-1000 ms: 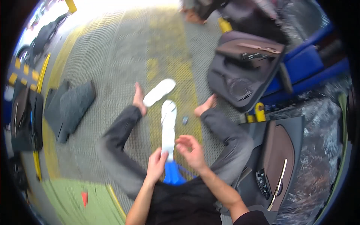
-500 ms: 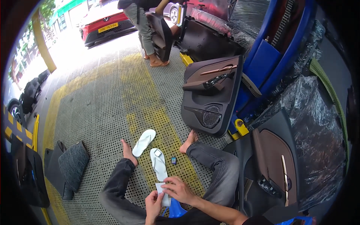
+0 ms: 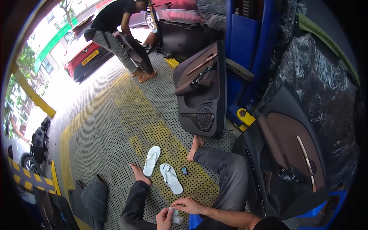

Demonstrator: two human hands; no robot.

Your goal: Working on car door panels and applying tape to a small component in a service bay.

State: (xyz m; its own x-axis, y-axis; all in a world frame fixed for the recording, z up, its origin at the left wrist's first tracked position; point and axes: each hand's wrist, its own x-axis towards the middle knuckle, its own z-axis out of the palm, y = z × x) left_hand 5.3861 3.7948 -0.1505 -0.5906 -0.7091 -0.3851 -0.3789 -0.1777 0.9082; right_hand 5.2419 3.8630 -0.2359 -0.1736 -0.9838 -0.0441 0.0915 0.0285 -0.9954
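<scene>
My left hand (image 3: 164, 219) pinches a small folded white piece (image 3: 176, 219), perhaps paper or thin sheet, low in the view between my legs. The thumb and fingers of my right hand (image 3: 191, 206) close on its upper edge, meeting the left fingertips. Just beyond lies a white flip-flop (image 3: 174, 184) with a small pale square item (image 3: 167, 168) on it. Its mate, another white flip-flop (image 3: 151, 161), lies farther left. A small dark box with a blue label (image 3: 184, 171) rests on the perforated floor to the right.
A brown-and-black door panel (image 3: 201, 99) leans against a blue lift post (image 3: 245, 50); another door panel (image 3: 291, 153) stands at my right. Dark mats (image 3: 96, 199) lie at left. Ahead, a person (image 3: 115, 34) bends over a panel near a red car (image 3: 86, 61). A blue stool edge (image 3: 194, 221) shows below me.
My view has tilted and shifted. Both hands stay at the white piece, which now appears folded, with my right fingers at its upper edge. The person ahead bends over the panel.
</scene>
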